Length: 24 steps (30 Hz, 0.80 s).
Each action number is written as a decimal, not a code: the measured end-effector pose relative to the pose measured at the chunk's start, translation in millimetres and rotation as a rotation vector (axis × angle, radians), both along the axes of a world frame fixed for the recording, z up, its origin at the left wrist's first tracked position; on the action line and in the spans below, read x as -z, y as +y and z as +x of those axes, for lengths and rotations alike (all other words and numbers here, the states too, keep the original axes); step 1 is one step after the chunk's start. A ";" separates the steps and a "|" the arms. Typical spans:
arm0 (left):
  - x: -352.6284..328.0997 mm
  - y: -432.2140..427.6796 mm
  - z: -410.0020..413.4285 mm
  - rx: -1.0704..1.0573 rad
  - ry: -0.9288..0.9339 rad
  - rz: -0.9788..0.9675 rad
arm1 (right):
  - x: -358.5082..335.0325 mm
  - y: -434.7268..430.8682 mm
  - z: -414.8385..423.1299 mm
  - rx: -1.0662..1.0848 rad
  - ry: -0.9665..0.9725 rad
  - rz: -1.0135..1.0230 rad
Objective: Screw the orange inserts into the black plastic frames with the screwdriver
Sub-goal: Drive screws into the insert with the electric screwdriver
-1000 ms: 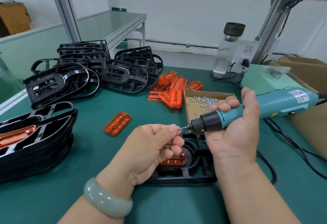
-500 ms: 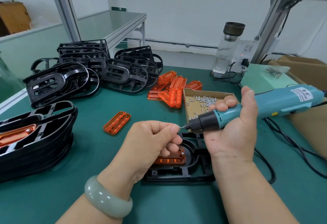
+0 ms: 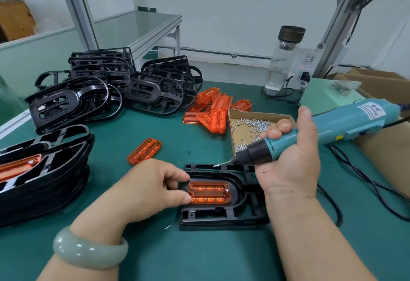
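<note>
Two hands work at a green counter (image 3: 199, 258). The left hand (image 3: 153, 189), earlier up at the bit, now pinches the left end of the orange insert (image 3: 209, 192), which lies left-to-right in the black frame (image 3: 221, 218). The right hand (image 3: 288, 165) wraps its fingers (image 3: 279, 128) around the screwdriver (image 3: 332, 127), which points left and slightly down.

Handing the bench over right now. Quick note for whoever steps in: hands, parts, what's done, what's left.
Left hand pinches the left end of the orange insert, seated in the black frame on the mat.
Right hand grips the screwdriver, a screw on its bit, near the frame's far edge.
Done: one screw head shows at the insert's right end.
Left: likely the left end, hidden by fingers; then the loose insert and the bare frames behind.
</note>
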State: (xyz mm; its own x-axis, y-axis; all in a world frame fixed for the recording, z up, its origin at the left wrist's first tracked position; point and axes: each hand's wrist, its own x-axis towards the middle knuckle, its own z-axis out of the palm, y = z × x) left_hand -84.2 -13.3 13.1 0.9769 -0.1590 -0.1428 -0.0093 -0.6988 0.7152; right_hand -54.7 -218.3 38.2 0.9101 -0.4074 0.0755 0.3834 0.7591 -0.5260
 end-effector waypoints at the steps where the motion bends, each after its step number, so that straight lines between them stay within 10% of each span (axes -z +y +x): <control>1: 0.9 0.2 0.2 0.025 0.007 0.019 | 0.3 0.6 -0.2 -0.003 -0.002 -0.009; 24: 14.6 -13.4 1.7 0.040 -0.111 0.067 | 10.3 29.1 -3.2 -0.058 -0.111 -0.356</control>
State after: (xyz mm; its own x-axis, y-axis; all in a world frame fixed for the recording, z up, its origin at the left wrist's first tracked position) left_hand -82.5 -26.7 -1.4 0.9803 -0.1923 -0.0457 -0.1149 -0.7423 0.6601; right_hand -58.0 -189.2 27.8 0.9093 -0.2860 0.3022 0.4145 0.5586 -0.7185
